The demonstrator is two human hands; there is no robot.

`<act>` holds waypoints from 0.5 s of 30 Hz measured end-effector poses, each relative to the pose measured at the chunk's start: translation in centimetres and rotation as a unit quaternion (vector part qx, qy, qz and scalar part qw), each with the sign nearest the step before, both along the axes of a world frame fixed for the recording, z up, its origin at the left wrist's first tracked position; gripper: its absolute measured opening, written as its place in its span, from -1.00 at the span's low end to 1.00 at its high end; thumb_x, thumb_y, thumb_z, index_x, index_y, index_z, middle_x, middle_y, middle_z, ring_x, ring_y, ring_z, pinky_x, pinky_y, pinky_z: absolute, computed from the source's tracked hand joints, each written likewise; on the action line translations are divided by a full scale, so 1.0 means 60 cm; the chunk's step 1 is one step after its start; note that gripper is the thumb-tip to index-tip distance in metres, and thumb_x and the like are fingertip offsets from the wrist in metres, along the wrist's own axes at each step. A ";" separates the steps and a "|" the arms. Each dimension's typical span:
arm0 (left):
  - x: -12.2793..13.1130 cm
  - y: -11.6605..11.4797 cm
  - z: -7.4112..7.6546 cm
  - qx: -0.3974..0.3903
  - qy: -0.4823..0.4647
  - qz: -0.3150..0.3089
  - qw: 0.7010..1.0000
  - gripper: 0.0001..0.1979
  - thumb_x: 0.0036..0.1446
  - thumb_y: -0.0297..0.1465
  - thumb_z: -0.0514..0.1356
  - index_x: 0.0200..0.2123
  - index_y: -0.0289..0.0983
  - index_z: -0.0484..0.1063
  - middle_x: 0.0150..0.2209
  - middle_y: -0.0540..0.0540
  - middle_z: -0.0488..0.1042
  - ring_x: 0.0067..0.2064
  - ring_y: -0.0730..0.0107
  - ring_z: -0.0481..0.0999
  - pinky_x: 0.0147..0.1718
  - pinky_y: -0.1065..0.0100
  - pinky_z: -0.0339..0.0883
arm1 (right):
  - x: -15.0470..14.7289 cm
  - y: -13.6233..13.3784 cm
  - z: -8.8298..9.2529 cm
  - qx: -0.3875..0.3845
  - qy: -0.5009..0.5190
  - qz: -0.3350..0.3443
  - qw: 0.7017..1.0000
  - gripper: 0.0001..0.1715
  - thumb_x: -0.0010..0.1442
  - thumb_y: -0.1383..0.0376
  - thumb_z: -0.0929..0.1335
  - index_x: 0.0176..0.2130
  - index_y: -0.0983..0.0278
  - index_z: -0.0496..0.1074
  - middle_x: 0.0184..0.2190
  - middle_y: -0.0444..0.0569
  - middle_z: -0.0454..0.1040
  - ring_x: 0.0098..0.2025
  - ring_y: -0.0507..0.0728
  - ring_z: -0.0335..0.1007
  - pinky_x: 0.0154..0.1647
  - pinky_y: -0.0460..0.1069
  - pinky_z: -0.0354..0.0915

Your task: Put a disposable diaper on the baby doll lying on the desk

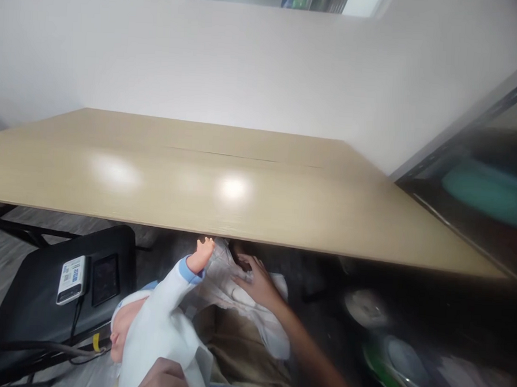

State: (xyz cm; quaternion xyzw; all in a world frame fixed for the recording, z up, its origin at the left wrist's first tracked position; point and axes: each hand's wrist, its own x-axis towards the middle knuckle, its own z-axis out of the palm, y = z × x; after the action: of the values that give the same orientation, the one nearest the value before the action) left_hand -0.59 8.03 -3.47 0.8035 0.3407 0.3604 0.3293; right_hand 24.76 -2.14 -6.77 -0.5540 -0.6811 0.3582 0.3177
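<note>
A baby doll [160,333] in a white outfit with blue cuffs lies on my lap, its head to the left and one arm raised toward the table edge. My left hand [164,379] is curled against the doll's body at the bottom of the view, its fingertips hidden. Beyond the doll, my right hand [256,281] has its thumb and fingers closed on a crumpled, thin white garment or cloth [223,281]. That cloth spreads across my lap, partly over brown fabric [233,345], and its far end reaches under the table edge.
A wood-coloured table [207,185] stands ahead against a white partition [213,58]. At left, a black chair [32,280] carries a white power bank [71,279] and a dark phone [105,279]. Blurred items, including a green-rimmed one [388,370], lie low at right.
</note>
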 end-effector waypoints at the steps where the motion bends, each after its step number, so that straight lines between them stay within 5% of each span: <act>1: 0.003 0.000 0.002 -0.011 -0.002 -0.007 1.000 -0.27 0.38 0.27 -0.13 -0.08 -0.07 0.65 -0.50 -0.08 0.27 -0.31 0.05 0.51 -0.40 0.12 0.45 | 0.007 -0.021 0.012 0.008 -0.005 0.009 1.000 -0.36 0.31 0.14 0.51 0.30 0.25 0.46 0.26 0.15 0.47 0.32 0.36 0.36 0.44 0.28 0.26; 4: 0.014 -0.007 0.005 -0.036 -0.003 -0.012 0.999 -0.41 0.36 0.19 0.03 0.12 0.01 0.63 -0.38 -0.13 0.48 -0.14 -0.04 0.56 -0.25 0.02 0.52 | 0.023 -0.085 0.034 0.008 -0.024 0.043 0.999 -0.46 0.44 0.16 0.43 0.33 0.19 0.49 0.36 0.12 0.41 0.44 0.37 0.27 0.54 0.27 0.16; 8: 0.031 -0.024 0.010 -0.065 -0.004 -0.016 0.998 -0.41 0.34 0.18 0.07 0.27 0.12 0.54 -0.21 -0.14 0.60 -0.03 -0.07 0.54 -0.15 -0.09 0.55 | 0.038 -0.153 0.008 -0.008 -0.105 0.084 0.991 -0.30 0.52 0.08 0.38 0.53 0.05 0.29 0.57 0.03 0.14 0.61 0.42 0.01 0.67 0.39 -0.12; 12: 0.057 -0.032 0.028 -0.073 0.001 -0.023 0.997 -0.38 0.37 0.19 0.00 0.27 0.09 0.54 -0.22 -0.16 0.59 -0.02 -0.07 0.54 -0.13 -0.09 0.54 | 0.037 -0.180 -0.029 0.020 -0.143 0.105 0.984 -0.09 0.55 0.06 0.33 0.66 -0.04 -0.11 0.64 -0.01 -0.10 0.66 0.43 -0.17 0.68 0.44 -0.21; 15: 0.081 -0.039 0.049 -0.071 0.013 -0.032 0.997 -0.40 0.43 0.14 -0.04 0.21 0.04 0.60 -0.25 -0.19 0.57 -0.02 -0.11 0.55 -0.13 -0.08 0.52 | 0.022 -0.188 -0.010 0.068 -0.135 0.047 0.987 -0.17 0.61 0.09 0.22 0.66 0.02 -0.15 0.64 0.02 -0.08 0.67 0.41 -0.20 0.67 0.50 -0.31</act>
State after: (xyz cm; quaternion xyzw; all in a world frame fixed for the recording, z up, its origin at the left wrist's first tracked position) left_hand 4.26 5.66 -0.53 0.7932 0.3441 0.3142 0.3920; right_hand 26.06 -13.41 -7.40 -0.5420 -0.7656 0.2475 0.2427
